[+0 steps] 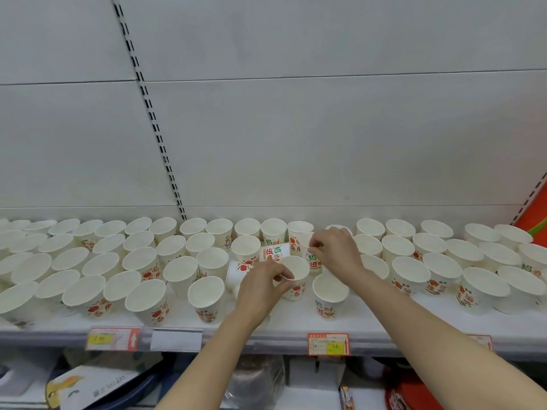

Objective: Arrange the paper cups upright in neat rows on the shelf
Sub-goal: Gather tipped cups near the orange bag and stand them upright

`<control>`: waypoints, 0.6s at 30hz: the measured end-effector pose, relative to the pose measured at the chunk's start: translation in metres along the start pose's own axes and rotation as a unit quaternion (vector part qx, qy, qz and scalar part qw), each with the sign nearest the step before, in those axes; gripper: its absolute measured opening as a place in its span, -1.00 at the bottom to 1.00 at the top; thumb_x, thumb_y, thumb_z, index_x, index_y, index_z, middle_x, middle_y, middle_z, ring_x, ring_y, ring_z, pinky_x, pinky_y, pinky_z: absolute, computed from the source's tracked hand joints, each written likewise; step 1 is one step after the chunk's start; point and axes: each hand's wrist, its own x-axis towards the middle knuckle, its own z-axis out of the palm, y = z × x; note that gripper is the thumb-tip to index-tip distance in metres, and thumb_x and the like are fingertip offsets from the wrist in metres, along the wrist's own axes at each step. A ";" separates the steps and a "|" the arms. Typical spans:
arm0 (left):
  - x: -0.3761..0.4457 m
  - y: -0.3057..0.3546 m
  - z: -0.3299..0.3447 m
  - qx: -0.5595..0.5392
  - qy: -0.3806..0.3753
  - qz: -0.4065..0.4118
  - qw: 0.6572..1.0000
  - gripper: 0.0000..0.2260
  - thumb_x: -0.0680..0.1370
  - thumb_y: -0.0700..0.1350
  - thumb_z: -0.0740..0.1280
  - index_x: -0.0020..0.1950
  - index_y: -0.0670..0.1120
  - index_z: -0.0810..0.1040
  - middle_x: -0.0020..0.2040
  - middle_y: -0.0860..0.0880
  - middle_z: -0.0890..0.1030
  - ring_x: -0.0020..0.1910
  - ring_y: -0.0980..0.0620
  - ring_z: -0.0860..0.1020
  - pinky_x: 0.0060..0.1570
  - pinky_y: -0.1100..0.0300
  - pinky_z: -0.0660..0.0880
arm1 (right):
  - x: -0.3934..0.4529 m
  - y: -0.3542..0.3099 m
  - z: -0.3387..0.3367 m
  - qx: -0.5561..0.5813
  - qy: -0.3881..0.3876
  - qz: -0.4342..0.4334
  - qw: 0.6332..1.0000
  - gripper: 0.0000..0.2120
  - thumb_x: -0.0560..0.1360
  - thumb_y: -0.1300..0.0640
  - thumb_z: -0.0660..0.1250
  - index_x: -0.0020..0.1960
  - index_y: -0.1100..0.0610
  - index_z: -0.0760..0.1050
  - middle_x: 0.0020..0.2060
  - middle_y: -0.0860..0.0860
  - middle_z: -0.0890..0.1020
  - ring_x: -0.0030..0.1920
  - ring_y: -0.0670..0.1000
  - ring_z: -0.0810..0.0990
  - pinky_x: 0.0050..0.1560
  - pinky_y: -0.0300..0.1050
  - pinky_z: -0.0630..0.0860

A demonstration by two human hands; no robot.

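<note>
- An upright cup [294, 276], mouth up, is pinched at its near rim by the left hand [260, 287], fingers curled round it, at mid-shelf.
- A second cup [312, 255], upright behind it, is gripped by the curled fingers of the right hand [334, 250].
- Two toppled cups [273, 251] [238, 272] are seen lying on their sides between the hands, long axes roughly level.
- The white shelf [370, 324] is lined with rows of upright cups [148, 297].
</note>
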 end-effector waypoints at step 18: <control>-0.056 -0.038 -0.031 0.158 0.071 0.093 0.981 -0.72 0.44 0.15 0.46 0.09 0.10 0.66 0.10 0.11 0.62 0.08 0.08 0.55 -0.02 0.16 0.52 | 0.035 -0.019 0.000 -0.051 -0.013 -0.176 0.983 -0.83 0.39 0.21 0.44 -0.08 -0.01 0.67 -0.24 -0.11 0.66 -0.10 0.06 0.43 -0.06 -0.07 0.30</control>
